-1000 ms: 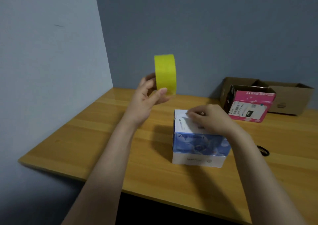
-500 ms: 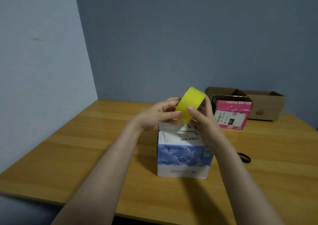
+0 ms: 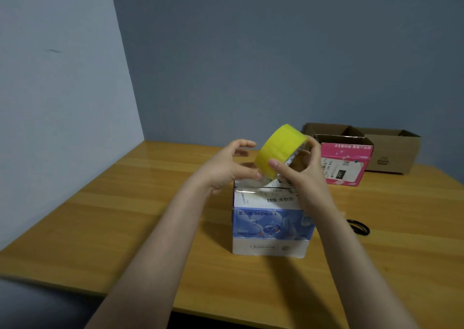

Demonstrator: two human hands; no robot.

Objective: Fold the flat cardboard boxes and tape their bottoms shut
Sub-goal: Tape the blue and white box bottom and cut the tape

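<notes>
A blue and white cardboard box (image 3: 271, 228) stands on the wooden table (image 3: 125, 215), its closed flaps facing up. Just above it, my right hand (image 3: 301, 175) grips a roll of yellow tape (image 3: 280, 150), tilted, with thumb on the outer face and fingers through the core. My left hand (image 3: 226, 170) is at the roll's lower left edge, thumb and forefinger pinched at the tape surface, the other fingers spread. Whether a tape end is lifted I cannot tell.
A pink and white box (image 3: 344, 162) stands open at the back right, with a brown open cardboard box (image 3: 391, 152) behind it. Black scissors (image 3: 359, 228) lie on the table right of my right forearm. Walls close off the left and back.
The tape roll passed from my left hand, held high, down to my right hand above the box. My right hand left the box top; my left now pinches the roll's edge.
</notes>
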